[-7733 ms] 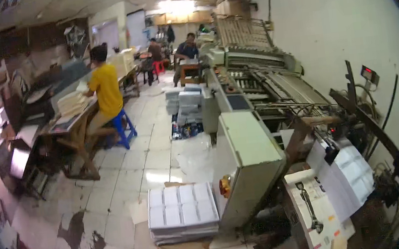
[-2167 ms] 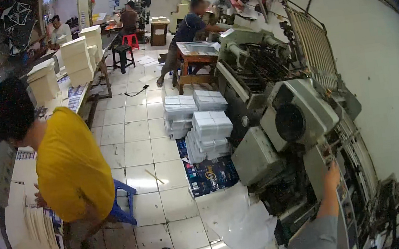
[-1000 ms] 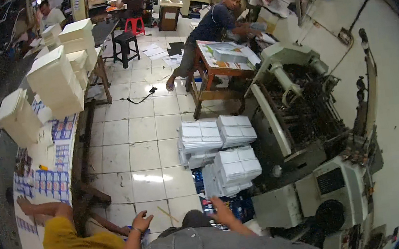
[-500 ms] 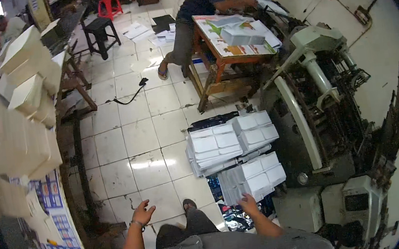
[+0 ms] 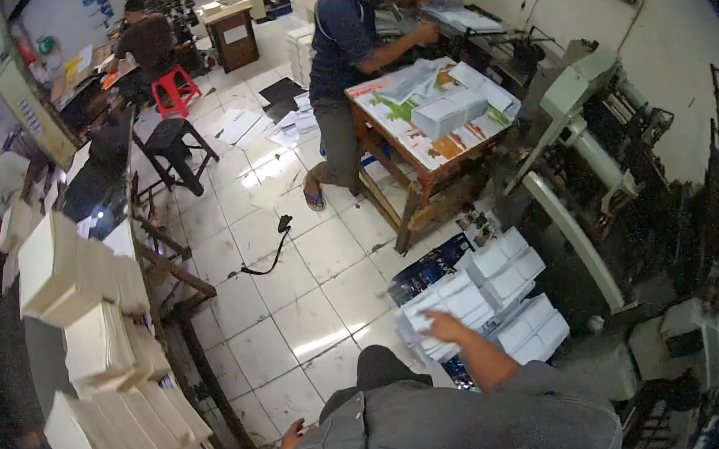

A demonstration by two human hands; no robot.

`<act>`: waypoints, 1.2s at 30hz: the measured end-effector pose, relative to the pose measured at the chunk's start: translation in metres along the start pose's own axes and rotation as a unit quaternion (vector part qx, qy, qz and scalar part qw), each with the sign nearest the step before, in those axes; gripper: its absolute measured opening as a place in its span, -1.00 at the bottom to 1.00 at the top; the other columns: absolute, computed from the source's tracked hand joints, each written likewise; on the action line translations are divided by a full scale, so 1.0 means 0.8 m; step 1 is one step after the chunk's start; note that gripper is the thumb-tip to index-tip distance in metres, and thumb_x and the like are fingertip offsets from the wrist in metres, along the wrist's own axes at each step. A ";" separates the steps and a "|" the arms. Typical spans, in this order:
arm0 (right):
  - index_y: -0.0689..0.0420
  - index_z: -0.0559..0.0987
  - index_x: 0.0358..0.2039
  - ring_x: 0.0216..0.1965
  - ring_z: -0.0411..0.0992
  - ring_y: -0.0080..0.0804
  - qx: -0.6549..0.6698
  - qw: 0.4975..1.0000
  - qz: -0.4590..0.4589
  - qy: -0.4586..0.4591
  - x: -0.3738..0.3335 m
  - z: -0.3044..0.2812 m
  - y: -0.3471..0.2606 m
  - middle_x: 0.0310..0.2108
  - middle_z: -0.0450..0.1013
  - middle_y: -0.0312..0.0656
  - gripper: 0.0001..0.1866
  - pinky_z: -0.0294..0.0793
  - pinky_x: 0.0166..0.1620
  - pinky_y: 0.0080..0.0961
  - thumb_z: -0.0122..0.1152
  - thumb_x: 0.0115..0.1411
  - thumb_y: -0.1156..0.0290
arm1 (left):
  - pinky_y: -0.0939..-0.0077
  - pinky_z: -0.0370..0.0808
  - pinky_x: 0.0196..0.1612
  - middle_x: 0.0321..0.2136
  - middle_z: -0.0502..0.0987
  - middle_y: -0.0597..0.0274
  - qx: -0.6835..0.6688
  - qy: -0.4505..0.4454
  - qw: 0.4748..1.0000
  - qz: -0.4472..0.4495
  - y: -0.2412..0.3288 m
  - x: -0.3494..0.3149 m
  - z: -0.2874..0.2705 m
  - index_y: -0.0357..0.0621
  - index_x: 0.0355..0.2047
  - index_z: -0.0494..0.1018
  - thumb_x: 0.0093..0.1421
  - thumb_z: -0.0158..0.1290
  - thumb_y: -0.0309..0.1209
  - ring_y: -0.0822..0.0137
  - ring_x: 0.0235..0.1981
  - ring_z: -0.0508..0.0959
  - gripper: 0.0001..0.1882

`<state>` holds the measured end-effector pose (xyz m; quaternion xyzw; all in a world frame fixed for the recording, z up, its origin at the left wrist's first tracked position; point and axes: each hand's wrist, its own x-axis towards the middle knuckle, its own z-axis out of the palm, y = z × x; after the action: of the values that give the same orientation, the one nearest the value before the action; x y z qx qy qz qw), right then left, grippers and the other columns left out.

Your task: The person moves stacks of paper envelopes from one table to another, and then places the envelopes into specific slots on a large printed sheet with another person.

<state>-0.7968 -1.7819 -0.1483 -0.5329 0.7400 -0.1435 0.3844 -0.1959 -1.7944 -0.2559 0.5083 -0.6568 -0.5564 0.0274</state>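
Observation:
My right hand reaches out over stacked white paper on the floor, its fingers apart and holding nothing. Whether it touches the nearest paper stack cannot be told. Beside that stack lie another white stack and a third one. Dark printed sheets show under and behind them. Low by my body hangs my left hand, partly hidden by my grey shirt; its visible fingers look loosely spread, with nothing in them.
Tall cream paper stacks line the left side. A printing machine stands right. Ahead, a co-worker works behind a table bearing paper. A black stool, a red stool and a black strap are on the tiled floor.
My view has tilted up and shifted, showing more of the far room. My right hand has moved forward over the paper stacks. My left hand has dropped back beside my body.

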 end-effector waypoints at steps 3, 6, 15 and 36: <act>0.14 0.40 0.20 -0.02 0.47 -0.23 0.077 0.976 0.085 0.186 0.009 -0.127 -0.023 0.07 0.45 -0.06 -0.24 0.46 0.02 -0.32 0.45 0.03 0.11 | 0.14 0.52 0.00 0.04 0.49 -0.13 0.174 -0.047 0.969 -0.168 0.252 0.031 -0.095 -0.18 0.22 0.30 0.15 0.18 0.03 0.01 -0.07 0.59 -0.24; 0.13 0.36 0.23 0.19 0.33 -0.16 -0.017 0.921 0.134 0.366 0.034 -0.262 0.001 0.18 0.36 -0.03 -0.24 0.28 0.22 -0.30 0.43 0.04 0.20 | 0.19 0.42 0.12 0.07 0.46 -0.15 0.185 -0.015 0.982 -0.038 0.323 0.149 -0.163 -0.16 0.21 0.32 0.16 0.16 -0.02 -0.05 0.05 0.49 -0.29; 0.10 0.34 0.25 0.30 0.16 0.02 -0.391 0.609 0.108 0.682 0.057 -0.717 -0.014 0.28 0.21 0.03 -0.34 0.14 0.29 -0.04 0.18 0.25 0.00 | 0.18 0.34 0.21 0.17 0.35 -0.16 0.304 -0.079 0.920 0.233 0.608 0.560 -0.225 -0.08 0.17 0.34 0.14 0.18 -0.16 -0.10 0.18 0.36 -0.39; 0.04 0.38 0.19 0.09 0.37 0.08 -0.340 0.530 0.495 0.599 0.143 -0.924 0.037 0.07 0.43 -0.02 -0.14 0.38 0.08 -0.03 0.01 0.12 -0.40 | 0.11 0.33 0.19 0.08 0.44 -0.07 0.214 0.105 0.873 0.425 1.026 0.938 -0.125 -0.15 0.07 0.42 0.10 0.19 -0.17 -0.06 0.12 0.41 -0.44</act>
<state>-1.3662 -2.0188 0.2762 0.0394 0.9349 0.0463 -0.3497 -1.0203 -2.4999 0.0071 0.2289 -0.9059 -0.2801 0.2201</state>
